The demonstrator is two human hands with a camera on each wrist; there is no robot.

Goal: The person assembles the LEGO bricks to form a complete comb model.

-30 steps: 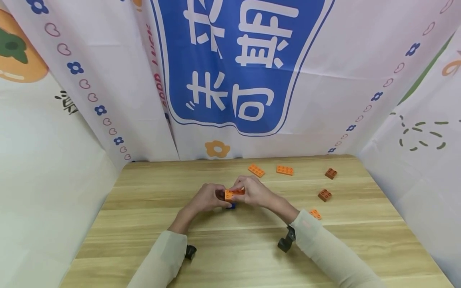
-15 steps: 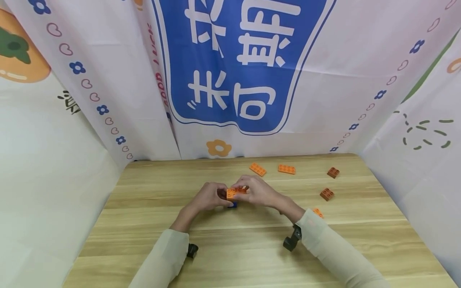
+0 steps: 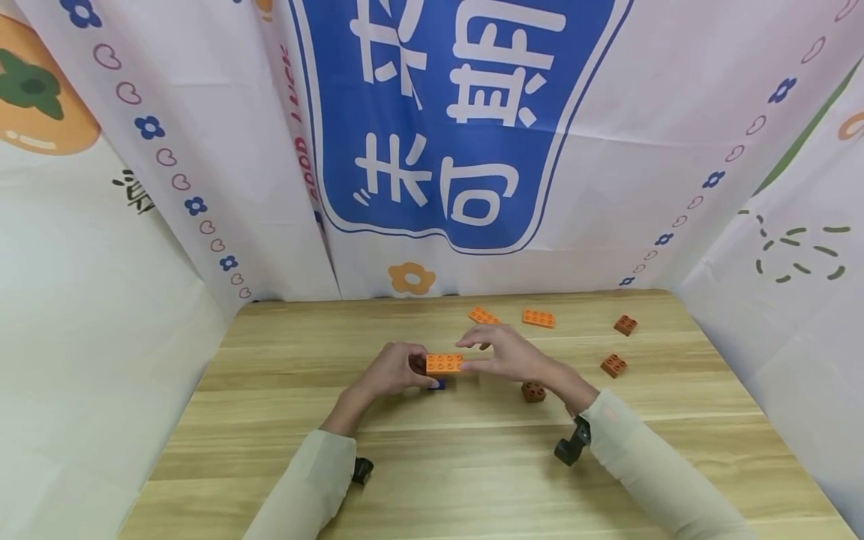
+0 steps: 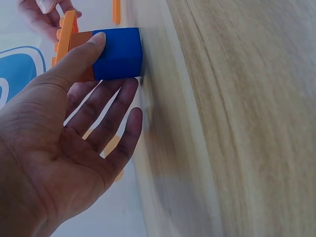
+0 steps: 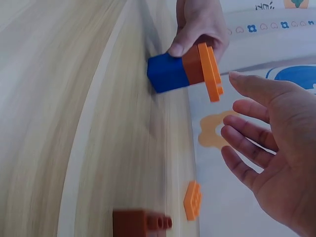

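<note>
In the head view my left hand [image 3: 388, 371] holds a small stack of toy building bricks near the middle of the table. At the bottom of the stack is a blue brick [image 4: 118, 53], with a brown brick [image 5: 192, 67] on it. A flat orange plate brick [image 3: 444, 363] lies across the top, its studs upward, jutting out to the right. The left thumb presses the near side of the blue and brown bricks, fingers on the far side. Just right of the plate's free end, my right hand [image 3: 509, 356] has its fingers spread, nothing between them.
Two orange plate bricks, one left [image 3: 484, 316] and one right [image 3: 538, 319], lie at the table's back. Brown bricks lie to the right, one far back [image 3: 625, 325], one nearer [image 3: 613, 365], and one by the right wrist [image 3: 533, 392]. A printed cloth [image 3: 412, 278] hangs behind.
My right hand has let go of the orange plate brick and drawn back to the right. A brown brick by the right wrist now shows. The left hand keeps its hold.
</note>
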